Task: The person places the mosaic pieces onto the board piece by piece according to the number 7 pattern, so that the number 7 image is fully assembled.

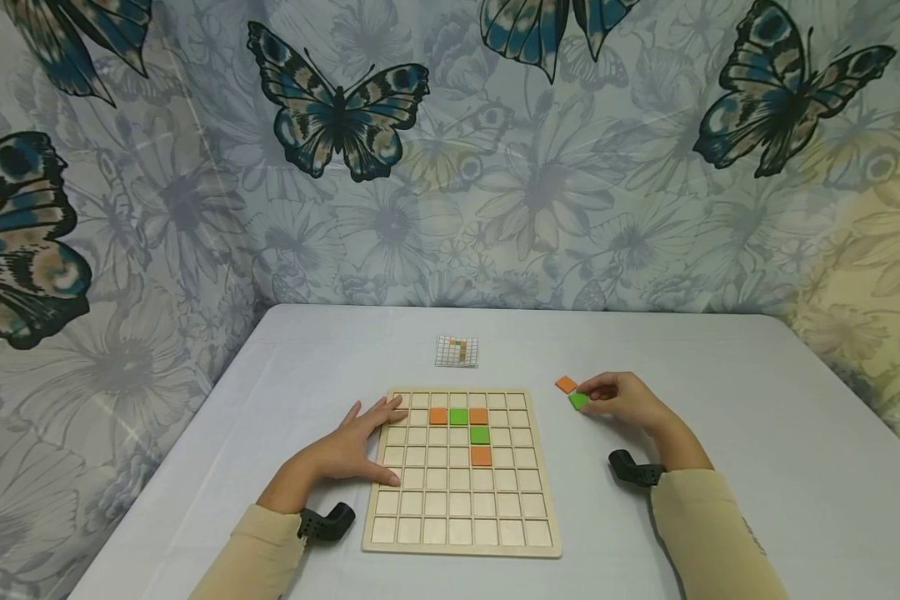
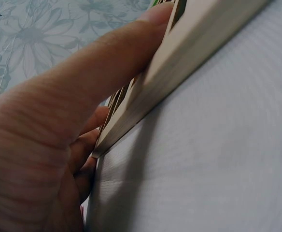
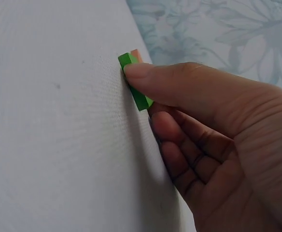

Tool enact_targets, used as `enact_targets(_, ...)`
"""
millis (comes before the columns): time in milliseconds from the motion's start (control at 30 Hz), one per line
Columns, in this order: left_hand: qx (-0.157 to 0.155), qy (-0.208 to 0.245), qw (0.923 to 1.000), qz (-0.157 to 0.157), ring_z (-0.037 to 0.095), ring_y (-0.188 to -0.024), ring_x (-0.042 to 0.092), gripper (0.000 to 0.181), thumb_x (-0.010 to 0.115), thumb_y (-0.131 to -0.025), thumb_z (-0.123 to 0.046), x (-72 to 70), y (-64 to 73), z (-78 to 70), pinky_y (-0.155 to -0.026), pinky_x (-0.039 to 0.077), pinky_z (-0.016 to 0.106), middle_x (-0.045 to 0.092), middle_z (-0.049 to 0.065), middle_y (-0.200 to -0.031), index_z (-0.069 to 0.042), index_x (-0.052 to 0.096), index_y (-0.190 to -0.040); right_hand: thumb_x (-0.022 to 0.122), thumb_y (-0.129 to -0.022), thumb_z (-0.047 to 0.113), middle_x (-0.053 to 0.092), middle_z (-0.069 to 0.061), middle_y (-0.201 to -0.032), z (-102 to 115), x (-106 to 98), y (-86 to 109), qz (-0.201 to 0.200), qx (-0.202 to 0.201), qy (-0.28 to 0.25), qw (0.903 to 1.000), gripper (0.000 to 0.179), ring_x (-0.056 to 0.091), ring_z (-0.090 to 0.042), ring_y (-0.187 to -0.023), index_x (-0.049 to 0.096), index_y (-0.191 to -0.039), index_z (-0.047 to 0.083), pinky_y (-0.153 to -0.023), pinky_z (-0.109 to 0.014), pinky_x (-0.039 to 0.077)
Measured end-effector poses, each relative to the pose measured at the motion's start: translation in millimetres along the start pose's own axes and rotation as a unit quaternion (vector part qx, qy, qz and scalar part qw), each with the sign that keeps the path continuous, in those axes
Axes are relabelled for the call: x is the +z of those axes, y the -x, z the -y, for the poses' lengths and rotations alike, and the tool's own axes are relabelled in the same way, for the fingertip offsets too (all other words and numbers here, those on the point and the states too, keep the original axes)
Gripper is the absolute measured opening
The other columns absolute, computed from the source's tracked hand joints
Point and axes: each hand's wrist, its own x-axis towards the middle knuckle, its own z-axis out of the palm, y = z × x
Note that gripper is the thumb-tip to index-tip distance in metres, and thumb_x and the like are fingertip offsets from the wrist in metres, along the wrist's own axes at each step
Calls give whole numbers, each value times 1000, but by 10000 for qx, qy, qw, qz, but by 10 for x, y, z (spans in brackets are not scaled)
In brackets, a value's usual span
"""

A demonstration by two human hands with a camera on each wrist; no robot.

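A wooden grid board [image 1: 461, 552] lies on the table, with orange and green square tiles in some of its cells. Along the board's left edge rests my left hand [image 1: 348, 446], fingers spread and thumb on the rim; the left wrist view shows the thumb [image 2: 117, 53] lying over the wooden side. To the right of the board, my right hand [image 1: 626, 402] pinches a green tile [image 3: 137, 87] at the tabletop. An orange tile [image 1: 566, 384] lies just beyond it. The right fingertips behind the green tile are partly hidden.
A small printed grid card [image 1: 457, 352] with a coloured pattern lies behind the board. The table [image 1: 330, 358] has a white cover. Butterfly-patterned cloth [image 1: 540, 208] hangs behind and at the sides. Each wrist wears a black camera mount [image 1: 328, 523].
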Motion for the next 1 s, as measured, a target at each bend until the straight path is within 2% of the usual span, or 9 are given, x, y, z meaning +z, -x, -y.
enact_targets(400,-44,8,10000,14,28,-146,10,96,82,-62,-50,-3,7,-3,-117,-7,52,20,4,-156,-16,40,-141,78,-73,13,65,-9,-88,61,39,-16,35,-87,418,9991,29,55,-13,-77,67,-95,-4,-64,-21,48)
enact_targets(667,-20,52,10000,26,28,-146,9,96,82,-62,-49,-16,24,-6,-117,-8,52,19,5,-156,-15,39,-141,78,-73,14,66,-10,-85,78,78,-18,-179,-137,637,9977,27,56,-13,-74,67,-92,-3,-62,-21,48)
enact_targets(1000,23,55,10000,54,27,-146,8,96,81,-63,-50,-15,7,3,-117,-8,52,18,4,-157,-16,38,-142,77,-76,19,65,-8,-86,39,104,31,-382,-95,280,9988,31,53,-11,-73,67,-95,-3,-61,-19,46)
